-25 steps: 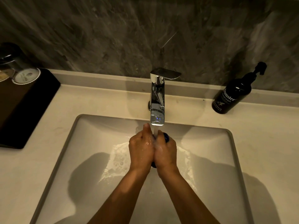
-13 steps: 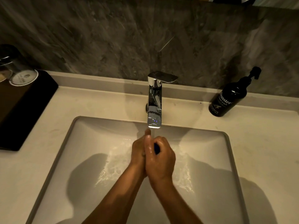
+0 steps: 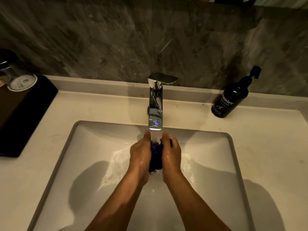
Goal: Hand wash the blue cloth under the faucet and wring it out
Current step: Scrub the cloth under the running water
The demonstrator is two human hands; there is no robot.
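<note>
Both hands are now parting from their overlapped clasp, exposing the bunched blue cloth (image 3: 156, 155) between them. Left hand (image 3: 140, 153) and right hand (image 3: 171, 153) are each gripping it closed-fisted, directly under the faucet (image 3: 155, 104) stream over the sink (image 3: 70, 147).

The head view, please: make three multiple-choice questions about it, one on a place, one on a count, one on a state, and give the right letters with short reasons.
1. Where does the hand wash bottle stand?
A. On the counter, right of the faucet
B. Inside the sink
C. On the black tray

2. How many hands hold the blue cloth?
A. None
B. One
C. Two

3. What is the faucet's state?
A. Off
C. Running
B. Dripping only

Answers:
1 A: the hand wash bottle stands on the counter, right of the faucet.
2 C: the left hand and right hand press the blue cloth between them.
3 C: a steady stream falls onto the cloth.
</note>
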